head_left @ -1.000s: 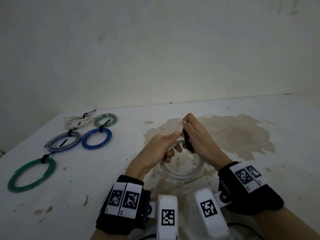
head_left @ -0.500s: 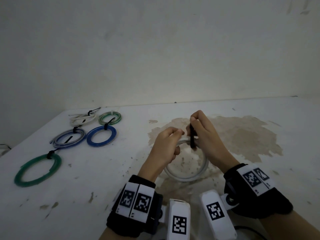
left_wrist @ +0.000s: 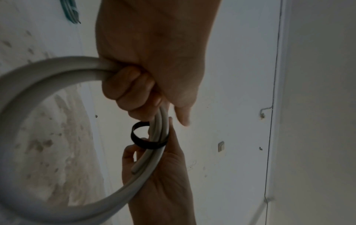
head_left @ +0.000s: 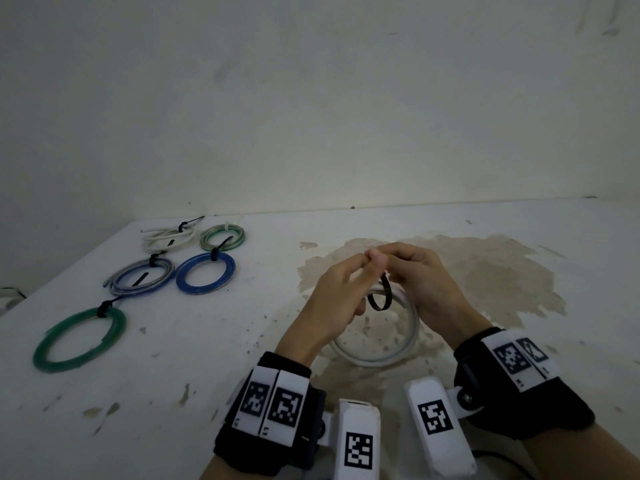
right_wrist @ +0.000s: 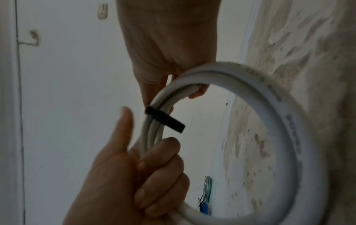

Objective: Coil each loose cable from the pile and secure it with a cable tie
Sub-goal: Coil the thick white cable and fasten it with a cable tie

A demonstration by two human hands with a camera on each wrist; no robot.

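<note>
A white cable coil (head_left: 377, 358) hangs tilted just above the stained table, held at its top by both hands. My left hand (head_left: 332, 299) grips the bundled strands, fingers curled round them (left_wrist: 131, 91), thumb up (right_wrist: 125, 129). A black cable tie (head_left: 381, 296) runs as a loose loop around the strands (left_wrist: 146, 137) (right_wrist: 165, 120). My right hand (head_left: 426, 289) pinches the tie's upper end against the coil (right_wrist: 152, 94). The fingertips of both hands meet above the tie. A cut cable end (left_wrist: 134, 170) pokes out of the bundle.
Several tied coils lie at the table's left: green (head_left: 79, 339), blue (head_left: 206, 272), grey-blue (head_left: 143, 276), white (head_left: 168, 237), green-white (head_left: 223, 237). A brown stain (head_left: 485, 271) spreads under the hands. A wall (head_left: 311, 116) rises behind the table's far edge.
The black tie, held upright by the right hand before, is now bent into a loop under the coil's strands. The left fingertips have come up to meet the right ones.
</note>
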